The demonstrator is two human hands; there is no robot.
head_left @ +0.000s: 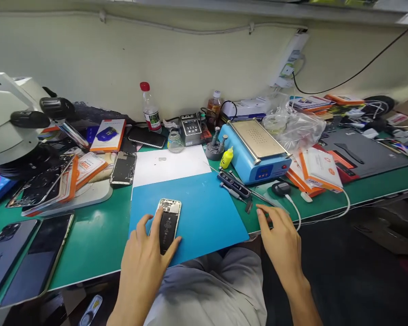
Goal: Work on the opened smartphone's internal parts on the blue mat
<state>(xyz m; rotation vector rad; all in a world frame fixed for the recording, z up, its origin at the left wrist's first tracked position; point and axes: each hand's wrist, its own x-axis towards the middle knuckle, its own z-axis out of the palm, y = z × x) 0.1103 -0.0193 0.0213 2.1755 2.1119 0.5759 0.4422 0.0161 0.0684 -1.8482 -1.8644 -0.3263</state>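
Closest to me, my left hand presses fingers spread over the opened gold-framed phone with its black battery on the blue rubber mat, while my right hand rests open, empty, near grey tweezers.

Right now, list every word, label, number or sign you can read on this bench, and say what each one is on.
None reads clearly.
Opened phone under the left hand: a logo-like mark on the battery, no letters legible.
Orange boxes: round logo only, print blurred.
Box with blue picture: text too small.
Bottle label: blurred.
Blue heating plate display: too small.
Grey meter buttons: unreadable.
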